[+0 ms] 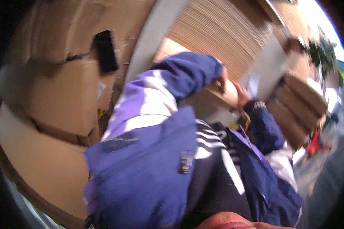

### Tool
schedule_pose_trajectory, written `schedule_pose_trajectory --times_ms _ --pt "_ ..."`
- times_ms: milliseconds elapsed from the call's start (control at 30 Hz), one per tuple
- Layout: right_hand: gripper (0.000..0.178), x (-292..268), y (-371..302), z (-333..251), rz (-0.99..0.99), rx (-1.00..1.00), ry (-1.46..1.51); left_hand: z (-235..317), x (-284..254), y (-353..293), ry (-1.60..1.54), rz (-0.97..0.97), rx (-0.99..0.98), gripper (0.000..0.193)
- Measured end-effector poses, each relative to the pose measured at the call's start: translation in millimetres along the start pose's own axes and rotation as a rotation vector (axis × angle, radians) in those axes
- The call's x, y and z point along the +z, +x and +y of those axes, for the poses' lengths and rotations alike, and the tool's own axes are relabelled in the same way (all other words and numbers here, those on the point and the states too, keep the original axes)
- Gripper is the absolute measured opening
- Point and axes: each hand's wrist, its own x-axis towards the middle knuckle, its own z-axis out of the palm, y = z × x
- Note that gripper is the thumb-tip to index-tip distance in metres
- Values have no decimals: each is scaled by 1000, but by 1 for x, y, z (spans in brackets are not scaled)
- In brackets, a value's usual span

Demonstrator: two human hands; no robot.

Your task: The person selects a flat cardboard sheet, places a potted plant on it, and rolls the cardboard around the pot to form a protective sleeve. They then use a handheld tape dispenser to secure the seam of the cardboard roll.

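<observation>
My left hand (221,79) reaches out of a navy sleeve, its fingers bent over a tan cardboard piece (229,95). On the right side of the same piece my right hand (242,96) is closed, thumb and fingers along its edge. Both hands are close together in front of a large stack of flat cardboard sheets (221,28), whose edges show as fine parallel lines. Motion blur and the left sleeve hide some of the fingers. Whether the held piece is apart from the stack, I cannot tell.
Grey-white panels (151,38) flank the stack. To the left stand large cardboard boxes (65,103), with a black phone-like rectangle (106,51) by them. Brown cartons (294,103) are at the right, a green plant (321,53) and a red object (316,144) beyond.
</observation>
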Motion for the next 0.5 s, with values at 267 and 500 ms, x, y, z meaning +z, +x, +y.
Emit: schedule_pose_trajectory --times_ms 267,500 --pt "129 -11 -17 -30 63 71 82 52 32 -6 321 214 -116 102" --pt "110 73 -60 -62 683 218 -195 42 39 15 383 256 -75 104"
